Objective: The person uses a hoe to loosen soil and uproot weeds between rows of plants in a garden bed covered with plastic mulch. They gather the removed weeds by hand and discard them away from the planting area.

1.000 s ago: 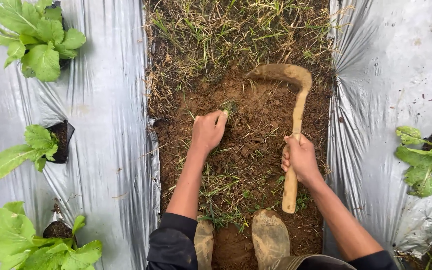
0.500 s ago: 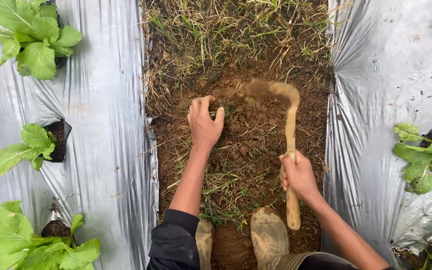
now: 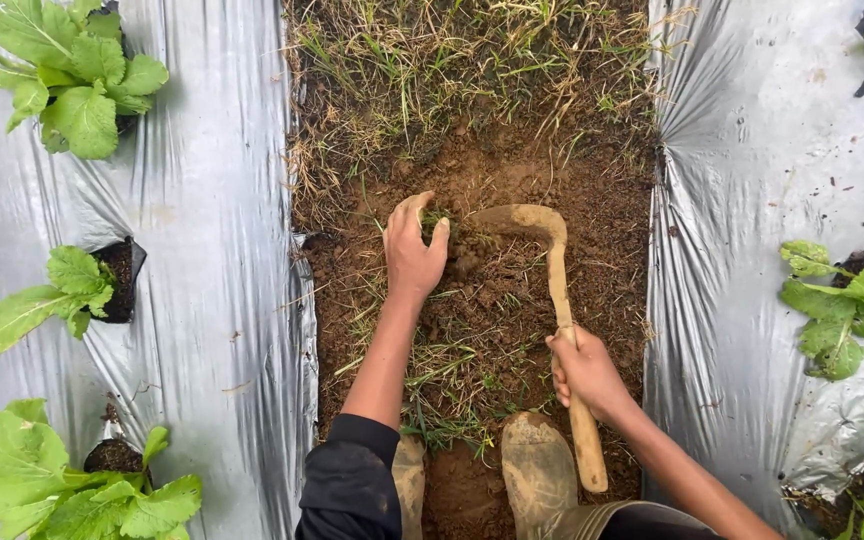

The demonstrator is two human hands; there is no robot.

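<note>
Seen from the head camera, a person crouches over a strip of brown soil (image 3: pixel 512 180) between 2 sheets of silver plastic mulch (image 3: pixel 222 250). The right hand (image 3: pixel 584 372) is clenched around the wooden handle of a mud-caked, curved-bladed hand sickle (image 3: pixel 556 275). The tool's long axis runs up the frame, from the handle end near the right boot, leaning slightly left, to the bend; there the blade hooks left, its tip pointing at the left hand (image 3: pixel 412 248) and lying in the loosened earth just beside it. The left hand presses on the soil, its fingers curled around a small green tuft of weed (image 3: pixel 437 217). At the bottom edge stand 2 muddy rubber boots (image 3: pixel 537 475), close together on the dirt. Dry and green grass (image 3: pixel 452 70) covers the far part of the strip. On the left sheet, 3 leafy green seedlings (image 3: pixel 67 75) grow from holes in the plastic; on the right sheet, at least 3 more show, cut by the frame's edge.
</note>
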